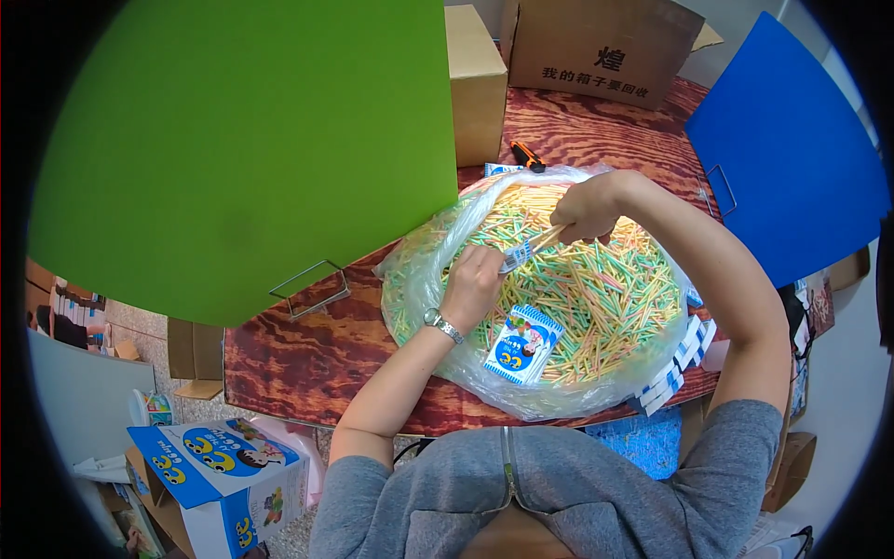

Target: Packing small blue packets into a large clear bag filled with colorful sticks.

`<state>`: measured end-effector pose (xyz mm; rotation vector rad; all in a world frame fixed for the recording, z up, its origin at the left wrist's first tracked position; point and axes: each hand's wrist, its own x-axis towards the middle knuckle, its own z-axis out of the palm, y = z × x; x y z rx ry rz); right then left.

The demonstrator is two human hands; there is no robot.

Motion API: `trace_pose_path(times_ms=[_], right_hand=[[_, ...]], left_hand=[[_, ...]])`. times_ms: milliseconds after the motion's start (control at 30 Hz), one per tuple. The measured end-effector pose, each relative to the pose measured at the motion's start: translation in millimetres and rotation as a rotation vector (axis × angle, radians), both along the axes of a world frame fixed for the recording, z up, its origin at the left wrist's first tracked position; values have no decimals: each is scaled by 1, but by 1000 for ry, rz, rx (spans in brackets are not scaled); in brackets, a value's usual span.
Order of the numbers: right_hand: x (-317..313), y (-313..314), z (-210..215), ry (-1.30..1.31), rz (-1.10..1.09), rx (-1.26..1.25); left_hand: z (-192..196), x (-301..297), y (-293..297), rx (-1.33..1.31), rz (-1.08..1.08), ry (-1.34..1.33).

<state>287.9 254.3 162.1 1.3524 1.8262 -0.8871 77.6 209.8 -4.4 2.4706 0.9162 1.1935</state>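
Observation:
A large clear plastic bag [531,402] lies open on the table, full of thin pastel candy sticks [605,312] in yellow, green and pink. Over the bag's middle, my left hand [473,284], with a watch on its wrist, pinches a small blue-and-white packet [516,257]. My right hand [589,210] grips a few candy sticks [548,238], whose lower ends meet the packet's upper end; how far they sit inside cannot be made out. Another blue-and-white packet [524,345], printed with cartoon figures, rests flat on the heap, nearer to me.
An orange-and-black utility knife [527,156] lies behind the bag beside another packet [503,170]. Blue-and-white packets [678,365] hang at the bag's right edge. Green [242,158] and blue [787,140] panels flank the table. Cardboard boxes [596,47] stand behind; a printed carton [228,466] is lower left.

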Motion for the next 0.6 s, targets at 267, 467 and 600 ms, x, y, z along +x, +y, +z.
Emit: trace_pose_path(times_ms=[267, 467, 600], right_hand=[[-7, -5, 0, 14, 63, 99], [-30, -17, 11, 35, 359, 430], [-27, -24, 15, 139, 349, 525]], left_hand=[[3, 3, -2, -17, 21, 0], [10, 11, 0, -127, 4, -91], [9, 13, 1, -300, -20, -186]])
